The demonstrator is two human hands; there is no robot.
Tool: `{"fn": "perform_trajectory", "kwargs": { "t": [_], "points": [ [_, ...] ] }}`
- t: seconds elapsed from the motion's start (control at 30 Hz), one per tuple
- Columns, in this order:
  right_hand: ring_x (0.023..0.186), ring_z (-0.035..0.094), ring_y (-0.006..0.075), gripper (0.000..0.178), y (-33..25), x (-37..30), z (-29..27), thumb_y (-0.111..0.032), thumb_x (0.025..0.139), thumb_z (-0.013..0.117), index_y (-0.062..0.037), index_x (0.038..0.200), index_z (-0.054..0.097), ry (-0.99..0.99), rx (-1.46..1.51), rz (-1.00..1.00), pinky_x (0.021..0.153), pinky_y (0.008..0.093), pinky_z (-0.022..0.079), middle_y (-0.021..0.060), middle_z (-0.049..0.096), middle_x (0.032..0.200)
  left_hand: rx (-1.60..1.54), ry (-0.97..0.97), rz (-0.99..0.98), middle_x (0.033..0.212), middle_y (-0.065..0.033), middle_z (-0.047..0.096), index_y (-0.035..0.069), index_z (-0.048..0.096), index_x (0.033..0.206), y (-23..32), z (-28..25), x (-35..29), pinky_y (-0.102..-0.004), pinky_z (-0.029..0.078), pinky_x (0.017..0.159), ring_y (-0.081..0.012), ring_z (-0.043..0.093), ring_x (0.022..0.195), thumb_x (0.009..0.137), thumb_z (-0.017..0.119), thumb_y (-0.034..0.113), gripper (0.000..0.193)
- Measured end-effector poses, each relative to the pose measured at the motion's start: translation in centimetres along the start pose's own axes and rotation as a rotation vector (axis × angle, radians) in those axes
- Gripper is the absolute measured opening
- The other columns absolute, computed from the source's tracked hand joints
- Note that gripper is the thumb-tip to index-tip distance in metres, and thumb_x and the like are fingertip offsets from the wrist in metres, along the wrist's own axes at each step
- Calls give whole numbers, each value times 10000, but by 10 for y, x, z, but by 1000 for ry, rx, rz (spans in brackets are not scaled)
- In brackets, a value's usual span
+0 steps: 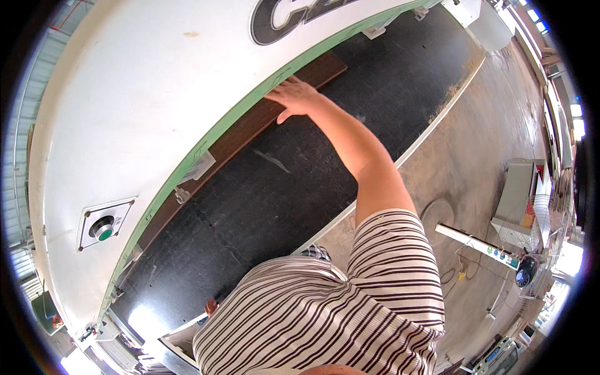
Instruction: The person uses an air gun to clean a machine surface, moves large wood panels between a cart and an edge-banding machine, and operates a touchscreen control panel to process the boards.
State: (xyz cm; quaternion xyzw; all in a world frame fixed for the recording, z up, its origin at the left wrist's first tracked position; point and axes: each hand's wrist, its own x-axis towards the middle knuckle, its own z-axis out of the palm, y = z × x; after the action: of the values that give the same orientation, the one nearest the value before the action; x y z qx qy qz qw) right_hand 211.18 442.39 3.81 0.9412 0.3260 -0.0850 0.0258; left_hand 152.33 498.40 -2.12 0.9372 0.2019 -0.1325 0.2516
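Note:
My right hand (292, 98) reaches forward over the black work surface (250, 187) and lies on a long dark brown board (250, 122). Its thumb is spread away from the other fingers, whose tips reach the green lower edge (212, 140) of a large white machine housing (156, 81). The board runs lengthwise beneath that edge, so part of it is hidden. What looks like a bit of my left hand (211, 306) shows at the near left, beside my striped shirt; the rest is covered by my body, and its fingers cannot be made out.
A round green button (103, 231) sits on the housing's left part. Clear plastic pieces (197, 167) hang under the green edge. To the right, on the concrete floor, are a white power strip (478, 245) with cables and a grey box-like cabinet (515, 200). Sawdust lies along the surface's far right edge.

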Motion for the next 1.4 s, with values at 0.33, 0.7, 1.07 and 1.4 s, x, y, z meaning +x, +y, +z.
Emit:
{"fn": "perform_trajectory", "kwargs": {
  "t": [0.33, 0.7, 1.07, 1.4],
  "points": [
    [1489, 192, 273, 1020, -27, 6, 0, -504, 755, 775, -218, 1560, 217, -50, 179, 3, 1224, 526, 118, 72, 226, 1609, 145, 127, 183, 1048, -169, 607, 55, 566, 1185, -54, 8, 0, -482, 434, 858, -344, 527, 950, 864, 692, 182, 367],
    [1511, 85, 245, 939, -155, 54, -2, -661, 809, 626, -322, 1562, 180, 62, 160, -138, 1246, 453, 63, 16, 92, 1643, -209, 49, -64, 1126, -154, 587, 58, 554, 1224, 9, -6, -9, -419, 515, 836, -333, 567, 1035, 869, 720, 164, 406],
    [1337, 476, 289, 574, -175, 60, -57, -378, 862, 681, -80, 1340, 569, -171, 776, 137, 1097, 441, 396, 160, 530, 1418, -156, 104, -93, 1144, -202, 523, 45, 544, 1232, 51, -22, -42, -423, 536, 764, -332, 615, 910, 893, 682, 186, 392],
    [971, 659, 212, 610, -208, 22, -101, -480, 694, 863, -51, 1087, 679, 379, 1266, -74, 898, 371, 546, 80, 705, 984, -155, 300, 39, 1111, -162, 596, 55, 571, 1214, 136, -66, 43, -400, 502, 855, -301, 607, 992, 908, 652, 118, 323]
  ]
}}
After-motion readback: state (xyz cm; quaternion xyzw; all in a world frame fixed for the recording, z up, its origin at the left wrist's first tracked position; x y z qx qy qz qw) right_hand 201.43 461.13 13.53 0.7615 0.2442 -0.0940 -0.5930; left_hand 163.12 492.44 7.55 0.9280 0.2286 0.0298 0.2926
